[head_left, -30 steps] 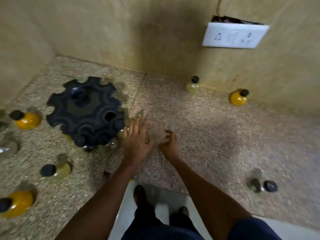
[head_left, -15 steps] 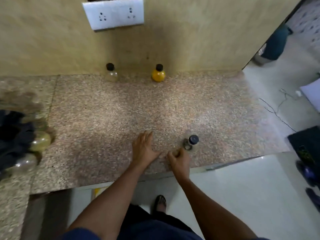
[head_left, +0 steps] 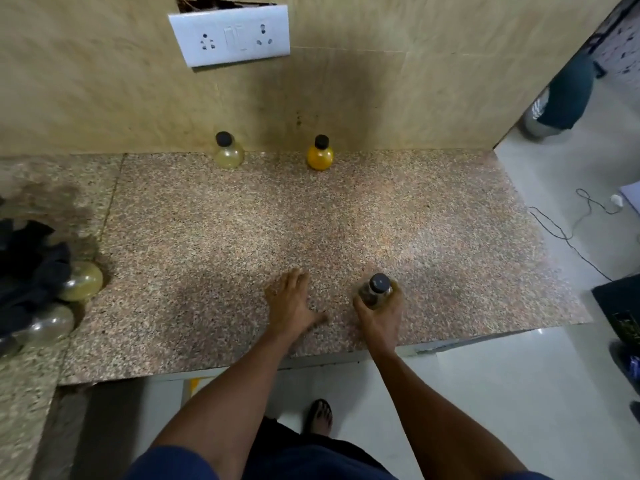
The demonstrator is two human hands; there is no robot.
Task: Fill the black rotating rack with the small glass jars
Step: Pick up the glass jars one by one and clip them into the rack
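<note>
My right hand is wrapped around a small glass jar with a black cap, which stands on the speckled granite counter near its front edge. My left hand lies flat on the counter, fingers spread, holding nothing. The black rotating rack shows only partly at the left edge, with a pale yellow jar and a clear jar hanging in its slots. Against the back wall stand a pale jar and an orange jar.
A white socket plate is on the wall above the jars. The counter ends at the right; beyond it lie floor tiles, a cable and another person's leg. My foot is below the counter edge.
The view swung right, away from the rack. My right hand reached forward and closed around the dark-capped jar; my left hand stayed flat on the counter.
</note>
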